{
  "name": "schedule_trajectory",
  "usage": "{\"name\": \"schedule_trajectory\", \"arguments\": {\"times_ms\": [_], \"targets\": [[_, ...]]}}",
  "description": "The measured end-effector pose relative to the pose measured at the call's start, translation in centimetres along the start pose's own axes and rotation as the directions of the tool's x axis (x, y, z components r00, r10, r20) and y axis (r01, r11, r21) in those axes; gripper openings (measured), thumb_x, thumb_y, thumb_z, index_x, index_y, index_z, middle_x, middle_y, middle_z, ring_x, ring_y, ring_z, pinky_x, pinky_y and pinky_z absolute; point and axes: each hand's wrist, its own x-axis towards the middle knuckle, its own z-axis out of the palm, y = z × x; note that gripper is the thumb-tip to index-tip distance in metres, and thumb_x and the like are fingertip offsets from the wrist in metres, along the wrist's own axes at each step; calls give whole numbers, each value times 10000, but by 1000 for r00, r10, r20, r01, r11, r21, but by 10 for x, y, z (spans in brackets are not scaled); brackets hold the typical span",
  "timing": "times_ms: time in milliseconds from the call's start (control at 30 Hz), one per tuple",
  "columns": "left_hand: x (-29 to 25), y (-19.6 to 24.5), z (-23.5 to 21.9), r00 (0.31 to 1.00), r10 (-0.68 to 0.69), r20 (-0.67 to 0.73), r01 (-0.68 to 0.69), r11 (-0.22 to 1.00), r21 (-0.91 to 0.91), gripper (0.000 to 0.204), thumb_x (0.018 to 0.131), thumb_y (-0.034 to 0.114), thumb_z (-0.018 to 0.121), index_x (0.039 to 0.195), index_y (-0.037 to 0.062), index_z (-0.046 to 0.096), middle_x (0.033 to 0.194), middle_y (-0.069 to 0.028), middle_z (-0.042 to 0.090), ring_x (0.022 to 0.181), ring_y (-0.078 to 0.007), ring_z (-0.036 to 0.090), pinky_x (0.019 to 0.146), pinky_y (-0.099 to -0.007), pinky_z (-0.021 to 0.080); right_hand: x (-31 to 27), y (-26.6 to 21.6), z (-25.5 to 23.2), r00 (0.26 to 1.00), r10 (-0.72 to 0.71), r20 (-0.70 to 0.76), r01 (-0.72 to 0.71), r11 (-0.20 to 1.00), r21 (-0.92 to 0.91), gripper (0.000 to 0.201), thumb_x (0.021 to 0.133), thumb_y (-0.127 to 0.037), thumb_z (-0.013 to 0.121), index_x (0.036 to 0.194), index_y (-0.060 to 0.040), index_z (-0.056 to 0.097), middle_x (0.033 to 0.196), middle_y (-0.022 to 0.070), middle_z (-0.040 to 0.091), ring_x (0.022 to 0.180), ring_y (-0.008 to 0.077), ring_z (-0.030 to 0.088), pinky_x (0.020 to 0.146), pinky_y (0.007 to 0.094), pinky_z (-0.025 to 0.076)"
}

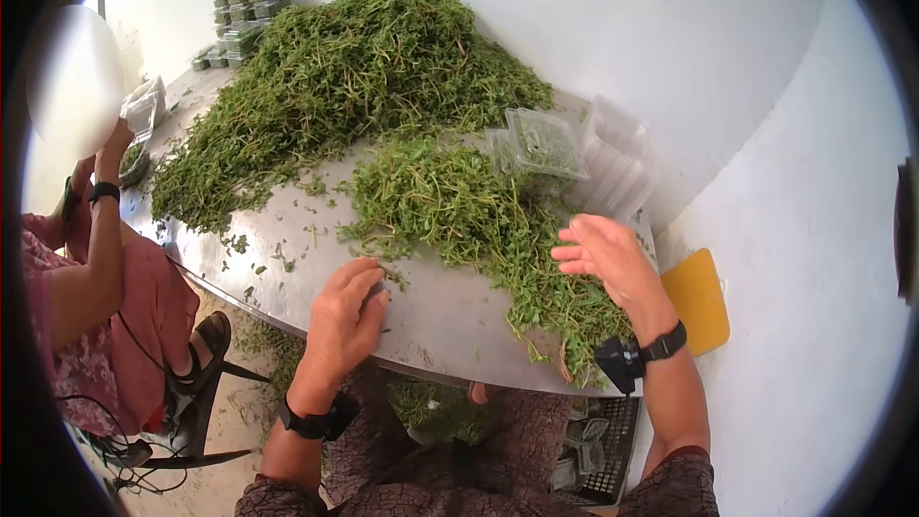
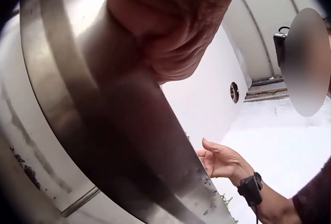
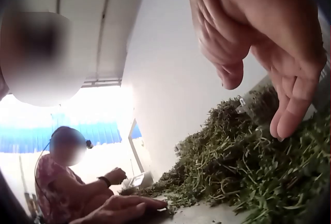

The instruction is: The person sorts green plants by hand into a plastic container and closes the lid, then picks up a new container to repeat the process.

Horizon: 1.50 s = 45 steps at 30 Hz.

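A loose heap of leafy green stems [image 1: 431,196] spreads over the steel table [image 1: 440,311] in front of me. My left hand [image 1: 347,318] rests near the table's front edge, left of this heap, its fingers slightly bent with nothing in them. Over the right part of the greens, my right hand [image 1: 613,263] hovers with fingers extended and thumb apart. The right wrist view shows that same hand [image 3: 269,38] empty, its fingertips pointing down toward the greens [image 3: 269,167]. In the left wrist view, the left hand [image 2: 170,32] lies at the steel rim, its fingertips hidden.
A much larger mound of greens [image 1: 373,57] stands behind. Filled clear boxes [image 1: 254,10] are stacked back left; a clear clamshell box [image 1: 546,144] and nested empty ones [image 1: 617,158] stand right. A yellow board [image 1: 697,302] leans by the wall. Another person [image 1: 96,278] sits left.
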Motion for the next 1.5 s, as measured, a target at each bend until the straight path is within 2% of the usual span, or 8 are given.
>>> {"name": "schedule_trajectory", "arguments": {"times_ms": [233, 633, 833, 933, 1033, 1233, 1333, 1500], "targets": [[-1, -1, 1, 994, 108, 7, -108, 985, 133, 274, 750, 21, 672, 1016, -31, 637, 1143, -193, 631, 1129, -390, 579, 984, -435, 462, 70, 17, 4, 986, 162, 44, -166, 893, 418, 932, 923, -384, 633, 1385, 233, 107, 1417, 451, 167, 1072, 405, 602, 797, 420, 589], [0, 3, 3, 997, 79, -2, -78, 986, 146, 294, 713, 37, 705, 989, -39, 639, 1125, -195, 635, 1126, -394, 579, 995, -451, 454, 132, 29, 9, 991, 135, 8, -126, 898, 421, 911, 903, -399, 657, 1402, 189, 171, 1440, 393, 213, 1042, 376, 613, 772, 397, 591], [-1, 4, 1, 998, 59, -10, -58, 992, 114, 303, 714, 52, 712, 998, -35, 650, 1137, -193, 635, 1142, -377, 578, 1001, -450, 450, 137, 12, 29, 972, 197, -130, -182, 976, 118, 812, 945, -561, 486, 1313, 158, 400, 1229, 363, 519, 954, 381, 647, 671, 439, 570], [-2, 3, 1, 998, 65, -12, -64, 995, 82, 303, 725, 61, 708, 1005, -39, 648, 1142, -193, 634, 1142, -374, 579, 1006, -447, 447, 119, -8, 39, 972, 224, -66, -232, 899, -371, 706, 938, -533, 515, 1146, 141, 521, 1098, 362, 601, 879, 390, 657, 683, 449, 538], [-3, 5, 1, 999, 13, -38, -11, 999, 46, 302, 733, 70, 707, 1007, -44, 646, 1148, -194, 631, 1142, -379, 578, 1011, -446, 445, 90, -31, 66, 946, -318, 59, 172, 340, -925, 463, 908, -413, 562, 851, 41, 634, 820, 279, 650, 752, 368, 655, 657, 486, 492], [-4, 2, 1, 998, 14, -60, -11, 999, 45, 336, 751, 104, 724, 1044, -29, 628, 1167, -188, 612, 1151, -381, 562, 1014, -443, 445, 107, -31, 128, 677, -554, 484, 634, 104, -767, 572, 879, -429, 593, 1265, -8, 546, 1336, 277, 502, 1243, 397, 474, 1007, 482, 375], [-3, 3, 0, 999, 10, -49, -6, 997, 77, 348, 752, 99, 723, 1058, -32, 621, 1171, -196, 608, 1160, -385, 558, 1021, -446, 440, 124, -28, 158, 725, -413, 552, 641, 111, -759, 680, 849, -461, 623, 1363, -42, 471, 1451, 256, 393, 1321, 426, 384, 1081, 503, 297], [-4, 4, 2, 997, -39, -59, 43, 997, 58, 359, 760, 84, 708, 1082, -42, 614, 1205, -200, 595, 1183, -390, 547, 1029, -445, 435, 137, -24, 177, 749, -294, 593, 657, 219, -721, 488, 701, -296, 690, 1102, -23, 634, 1018, 212, 657, 1048, 381, 561, 923, 495, 415]]}}
